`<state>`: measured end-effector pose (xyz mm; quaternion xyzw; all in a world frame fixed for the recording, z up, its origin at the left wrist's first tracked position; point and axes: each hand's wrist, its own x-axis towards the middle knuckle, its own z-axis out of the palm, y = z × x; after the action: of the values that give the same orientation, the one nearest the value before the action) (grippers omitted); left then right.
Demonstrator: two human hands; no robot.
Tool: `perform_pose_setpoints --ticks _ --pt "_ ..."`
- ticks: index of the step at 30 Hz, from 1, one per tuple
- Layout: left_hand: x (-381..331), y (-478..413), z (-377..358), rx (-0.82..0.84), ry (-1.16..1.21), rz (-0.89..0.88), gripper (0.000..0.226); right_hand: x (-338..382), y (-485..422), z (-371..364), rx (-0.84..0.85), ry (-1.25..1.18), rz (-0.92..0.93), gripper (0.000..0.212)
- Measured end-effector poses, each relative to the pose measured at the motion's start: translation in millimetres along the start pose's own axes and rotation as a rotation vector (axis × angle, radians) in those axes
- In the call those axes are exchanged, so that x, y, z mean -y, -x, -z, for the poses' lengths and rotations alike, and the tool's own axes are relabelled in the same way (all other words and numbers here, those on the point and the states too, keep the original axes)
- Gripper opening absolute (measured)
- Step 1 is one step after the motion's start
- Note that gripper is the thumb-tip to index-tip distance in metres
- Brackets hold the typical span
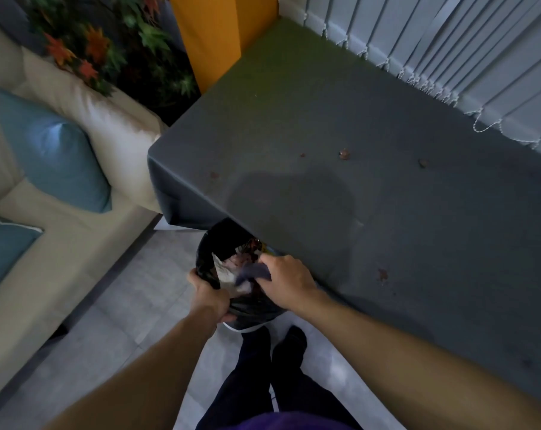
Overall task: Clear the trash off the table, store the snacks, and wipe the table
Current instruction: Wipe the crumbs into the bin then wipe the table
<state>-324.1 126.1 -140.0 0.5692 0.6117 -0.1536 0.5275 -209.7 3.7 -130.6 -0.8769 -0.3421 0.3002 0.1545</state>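
Observation:
A trash bin lined with a black bag (207,262) stands on the floor, partly under the near left edge of the grey-covered table (340,125). My left hand (211,297) grips the bag's near rim. My right hand (286,282) hovers over the bin's mouth, shut on a bluish-grey cloth (253,272). Wrappers and crumbs (232,268) lie inside the bag. Small brown crumbs (344,154) dot the tabletop, one (382,274) near the front edge. A damp patch (290,200) darkens the table's middle.
A beige sofa (86,193) with blue cushions (52,150) sits left of the table. A yellow pillar (213,35) and a leafy plant (108,48) stand behind. Vertical blinds (467,48) run along the far side. My legs (272,367) are on the tiled floor.

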Motion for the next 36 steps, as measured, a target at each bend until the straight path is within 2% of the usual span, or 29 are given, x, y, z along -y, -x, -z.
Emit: perform_pose_setpoints --ticks 3,7,11,12,14,16,18,22,27,29,31,36 --pt "-1 2 0 -0.010 -0.009 0.010 0.061 -3 -3 4 -0.102 -0.079 0.047 0.030" --pt "-1 2 0 0.007 0.015 0.000 0.060 -14 -13 27 -0.360 -0.177 0.128 0.025" --pt "-3 4 -1 0.018 0.023 -0.004 0.059 -45 -30 51 -0.647 -0.209 -0.005 0.032" --pt "-3 5 -1 0.016 0.024 -0.007 0.055 -54 -31 53 -0.667 -0.172 -0.048 0.033" --pt "-4 6 -2 0.007 0.032 -0.004 0.050 -66 -29 52 -0.566 -0.121 -0.062 0.033" --pt "-5 5 -4 0.006 0.044 -0.003 0.051 -71 -22 46 -0.422 -0.126 0.019 0.030" --pt "-7 4 -5 0.011 0.050 -0.005 0.052 -73 -18 46 -0.380 -0.190 0.069 0.025" --pt "-13 -2 -6 -0.014 0.067 -0.017 0.058 -83 -22 63 -0.590 -0.307 0.021 0.025" --pt "-23 -9 -3 -0.016 0.065 -0.051 0.062 -111 -53 102 -0.969 -0.500 -0.424 0.028" --pt "-26 -12 -2 -0.004 0.063 -0.049 0.061 -124 -71 121 -1.051 -0.610 -0.595 0.032" --pt "-26 -15 0 0.004 0.058 -0.031 0.064 -135 -85 136 -1.035 -0.611 -0.659 0.037" --pt "-30 -24 5 0.032 0.059 0.008 0.068 -142 -117 156 -0.836 -0.482 -0.564 0.040"
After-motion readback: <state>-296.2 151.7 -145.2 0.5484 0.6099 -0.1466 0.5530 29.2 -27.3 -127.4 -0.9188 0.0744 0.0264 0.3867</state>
